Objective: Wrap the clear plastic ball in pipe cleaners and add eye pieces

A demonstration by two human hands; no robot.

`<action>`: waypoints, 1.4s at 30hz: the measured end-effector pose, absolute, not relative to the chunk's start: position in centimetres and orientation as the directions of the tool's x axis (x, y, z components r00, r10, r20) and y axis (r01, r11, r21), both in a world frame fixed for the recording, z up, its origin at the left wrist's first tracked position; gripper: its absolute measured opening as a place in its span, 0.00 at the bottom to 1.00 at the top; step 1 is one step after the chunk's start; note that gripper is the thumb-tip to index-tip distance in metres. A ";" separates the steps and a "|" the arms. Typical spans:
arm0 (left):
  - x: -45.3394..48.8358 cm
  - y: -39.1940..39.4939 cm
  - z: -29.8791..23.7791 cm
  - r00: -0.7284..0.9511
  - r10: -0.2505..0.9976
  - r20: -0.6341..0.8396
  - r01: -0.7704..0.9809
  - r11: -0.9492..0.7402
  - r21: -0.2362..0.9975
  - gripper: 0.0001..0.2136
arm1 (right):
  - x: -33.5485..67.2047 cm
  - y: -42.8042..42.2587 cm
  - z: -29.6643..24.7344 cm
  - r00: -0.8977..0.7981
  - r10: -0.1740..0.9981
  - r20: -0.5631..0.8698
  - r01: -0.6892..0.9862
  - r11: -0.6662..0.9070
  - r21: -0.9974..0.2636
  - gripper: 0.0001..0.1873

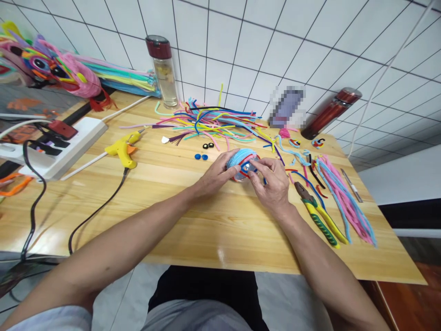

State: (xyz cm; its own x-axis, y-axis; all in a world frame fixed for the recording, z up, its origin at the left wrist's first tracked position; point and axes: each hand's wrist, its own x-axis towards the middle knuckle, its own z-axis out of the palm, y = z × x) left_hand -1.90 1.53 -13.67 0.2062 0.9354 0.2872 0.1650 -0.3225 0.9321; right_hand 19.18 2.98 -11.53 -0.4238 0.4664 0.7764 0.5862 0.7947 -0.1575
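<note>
Above the middle of the table is a clear ball (241, 156) partly wrapped in rows of light blue pipe cleaner. Red and dark blue strands outline its bare, see-through part. My left hand (217, 174) is closed around the ball's left side, thumb along the front. With thumb and forefinger, my right hand (273, 184) pinches at the dark blue pipe cleaner (246, 161) on the ball's right side; its other fingers are curled. Just beyond the left hand lie two blue discs (201, 156) and two small black rings (208, 145).
A yellow glue gun (123, 149) and a white power strip (70, 147) sit to the left. Behind are loose pipe cleaners (213, 122) and a glass bottle (164, 76). Pliers (319, 216), a pink and blue bundle (344, 197) and a red flask (330, 112) are at right.
</note>
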 end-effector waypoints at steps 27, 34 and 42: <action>-2.0 1.4 -13.4 0.207 0.936 0.284 0.186 -0.322 0.928 0.28 | 19.8 3.0 -11.3 -0.449 0.511 0.733 0.550 0.805 -0.223 0.16; -2.0 1.4 -13.6 0.203 0.937 0.285 0.166 -0.319 0.933 0.28 | 20.3 3.2 -10.9 -0.464 0.520 0.717 0.506 0.820 -0.268 0.18; -2.0 1.3 -13.6 0.201 0.937 0.286 0.154 -0.319 0.935 0.29 | 20.0 3.3 -11.1 -0.453 0.456 0.766 0.475 0.851 -0.226 0.18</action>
State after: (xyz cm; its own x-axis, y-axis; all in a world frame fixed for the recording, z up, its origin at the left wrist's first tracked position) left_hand -2.00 1.34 -13.59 0.2008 0.9369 0.2863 0.1541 -0.3188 0.9352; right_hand 20.02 3.31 -11.05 -0.4531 0.4563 0.7659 0.4749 0.8506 -0.2258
